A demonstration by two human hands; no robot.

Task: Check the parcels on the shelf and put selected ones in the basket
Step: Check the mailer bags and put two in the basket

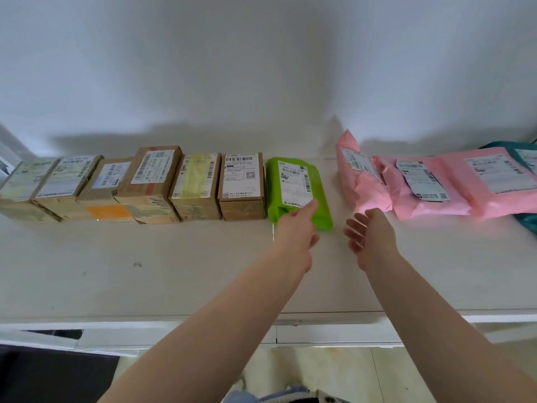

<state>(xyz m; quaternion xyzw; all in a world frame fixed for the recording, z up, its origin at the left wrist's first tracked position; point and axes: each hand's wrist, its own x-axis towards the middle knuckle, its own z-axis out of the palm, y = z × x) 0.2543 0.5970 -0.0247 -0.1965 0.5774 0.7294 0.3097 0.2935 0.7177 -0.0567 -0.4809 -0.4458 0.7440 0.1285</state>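
A green plastic parcel [302,184] with a white label lies on the white shelf [145,271] near the middle. My left hand [299,228] rests on its near edge, fingertips touching the label; whether it grips the parcel I cannot tell. My right hand [369,234] hovers open just right of the green parcel, palm facing left, holding nothing. To the left stands a row of several brown cardboard boxes [242,184]. Pink mailer bags [421,184] lie to the right. No basket is in view.
A white wall rises behind the parcels. A teal bag [523,152] sits at the far right behind the pink ones. The shelf's front edge [319,318] runs below my forearms, with a tiled floor [334,370] and a dark object [43,373] lower left.
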